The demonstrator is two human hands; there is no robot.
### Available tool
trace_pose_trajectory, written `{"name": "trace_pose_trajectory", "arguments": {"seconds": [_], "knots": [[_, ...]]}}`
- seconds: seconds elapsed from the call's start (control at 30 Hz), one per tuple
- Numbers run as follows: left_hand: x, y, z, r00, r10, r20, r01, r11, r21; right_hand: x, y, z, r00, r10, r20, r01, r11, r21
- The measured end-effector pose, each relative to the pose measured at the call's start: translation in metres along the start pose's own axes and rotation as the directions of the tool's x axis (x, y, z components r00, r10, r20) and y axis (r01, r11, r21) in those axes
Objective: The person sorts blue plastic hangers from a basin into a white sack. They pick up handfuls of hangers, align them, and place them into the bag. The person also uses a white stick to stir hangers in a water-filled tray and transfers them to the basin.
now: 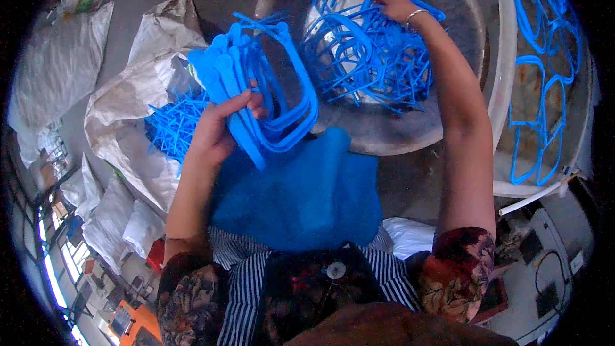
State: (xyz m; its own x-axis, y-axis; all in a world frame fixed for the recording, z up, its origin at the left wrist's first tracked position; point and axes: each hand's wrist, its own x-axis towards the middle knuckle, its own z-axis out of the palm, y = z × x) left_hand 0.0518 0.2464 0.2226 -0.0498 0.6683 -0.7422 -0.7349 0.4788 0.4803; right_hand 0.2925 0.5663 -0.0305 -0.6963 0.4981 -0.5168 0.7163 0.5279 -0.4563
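My left hand [223,122] is wrapped around blue loops [221,75], held before me. My right hand [398,10], arm [460,106] stretched forward, touches the blue pile [410,75] in the basin [365,140]; its grip I cannot tell.

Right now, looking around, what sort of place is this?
Probably a workshop or factory floor: a large round basin holds a heap of blue looped pieces, an open sack holds thin blue sticks, and more white sacks lie nearby.
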Motion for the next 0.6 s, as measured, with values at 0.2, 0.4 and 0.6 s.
{"name": "trace_pose_trajectory", "arguments": {"seconds": [0.2,0.4,0.6], "knots": [[-0.001,-0.002,0.0,0.999,-0.003,0.042,0.002,1.0,0.009,-0.023,-0.05,-0.001,0.992,-0.064,-0.112,-0.01,0.824,-0.566],[-0.009,-0.006,-0.018,1.0,0.017,0.008,-0.018,0.997,0.078,-0.077,-0.03,-0.04,0.996,-0.03,-0.082,0.002,0.945,-0.328],[-0.012,-0.013,-0.002,0.997,0.021,0.077,-0.011,0.992,-0.129,-0.156,-0.042,-0.035,0.975,0.195,0.103,-0.22,0.847,0.484]]}}
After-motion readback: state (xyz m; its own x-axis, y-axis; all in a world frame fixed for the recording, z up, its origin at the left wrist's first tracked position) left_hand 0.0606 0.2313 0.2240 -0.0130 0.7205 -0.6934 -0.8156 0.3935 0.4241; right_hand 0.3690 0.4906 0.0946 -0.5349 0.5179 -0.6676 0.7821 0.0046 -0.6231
